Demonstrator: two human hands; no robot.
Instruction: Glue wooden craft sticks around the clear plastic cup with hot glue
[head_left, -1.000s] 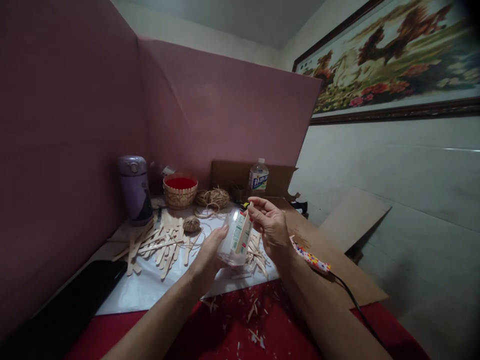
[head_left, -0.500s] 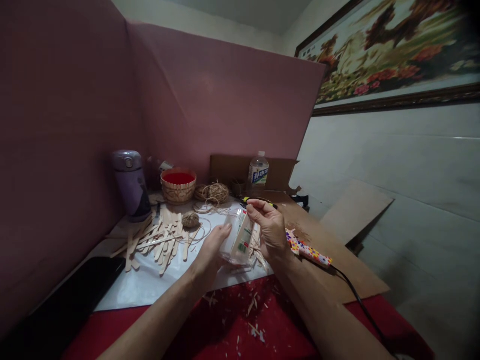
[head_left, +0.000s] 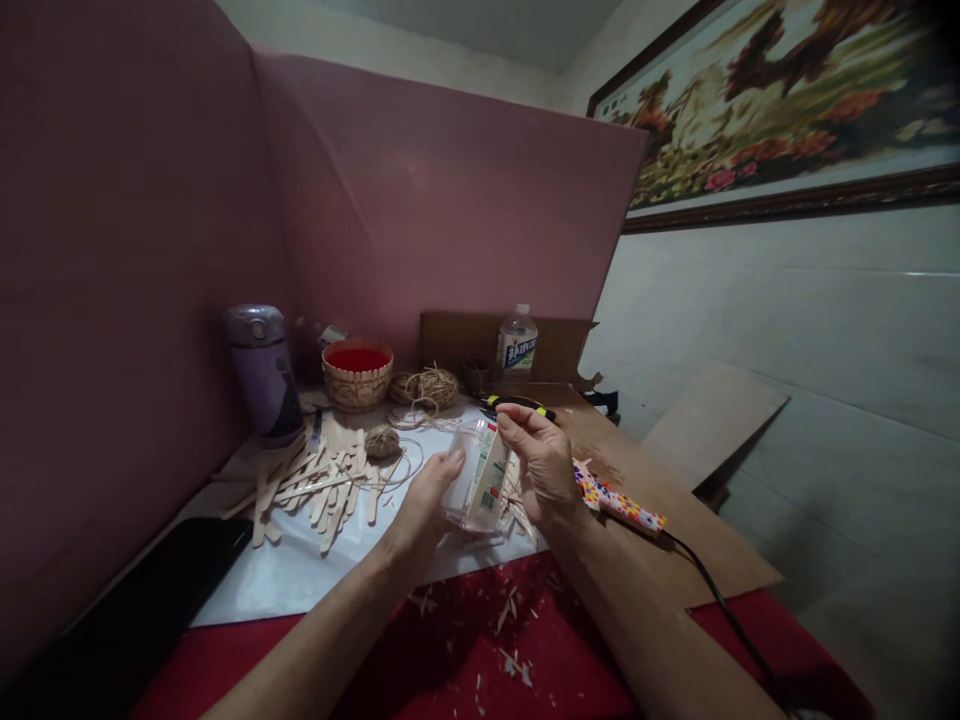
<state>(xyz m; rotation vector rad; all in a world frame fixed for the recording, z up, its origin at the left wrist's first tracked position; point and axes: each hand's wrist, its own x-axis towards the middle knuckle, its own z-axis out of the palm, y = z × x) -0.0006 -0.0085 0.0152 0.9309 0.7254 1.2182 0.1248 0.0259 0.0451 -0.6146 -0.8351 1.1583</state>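
My left hand (head_left: 427, 490) is closed around a clear plastic container (head_left: 461, 480), tilted, with a printed label on its right side. Along that label runs a pale, narrow strip like a craft stick (head_left: 486, 478). My right hand (head_left: 544, 460) hovers at the container's upper right, thumb and index finger pinched near the rim; whatever is between them is too small to make out. Behind the right fingertips lie yellow-and-black pliers (head_left: 517, 404). To the right of that hand rests a flower-patterned glue gun (head_left: 619, 505) with a black cord.
Loose craft sticks (head_left: 330, 490) are heaped at left, beside a small twine ball (head_left: 382, 441). Behind stand a purple flask (head_left: 262, 375), a stick-covered bowl (head_left: 358, 378), a twine coil (head_left: 431, 388) and a bottle (head_left: 517, 345). Wood scraps (head_left: 514, 665) litter the red cloth (head_left: 570, 640).
The container has turned slightly in my left hand, so its label shows a little more. My right fingertips have shifted very slightly; the rest looks the same.
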